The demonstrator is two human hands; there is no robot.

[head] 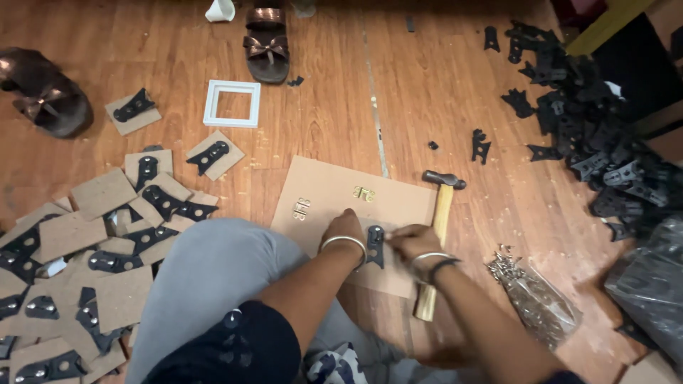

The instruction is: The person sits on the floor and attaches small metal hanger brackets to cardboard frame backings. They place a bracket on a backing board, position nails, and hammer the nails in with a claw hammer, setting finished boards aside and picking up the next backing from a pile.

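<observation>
My left hand rests on a brown cardboard sheet on the wooden floor, fingers pressing down beside a black flat bracket piece. My right hand touches the same bracket from the right, fingers pinched at its edge. Both wrists carry bangles. A wooden-handled hammer lies on the floor just right of the sheet, its black head pointing away. A small brass hinge and a silver one lie on the cardboard.
Cardboard squares with black brackets fixed on them are piled at the left. Loose black brackets heap at the right. A clear bag of small nails lies near my right arm. A white square frame and sandals sit farther off.
</observation>
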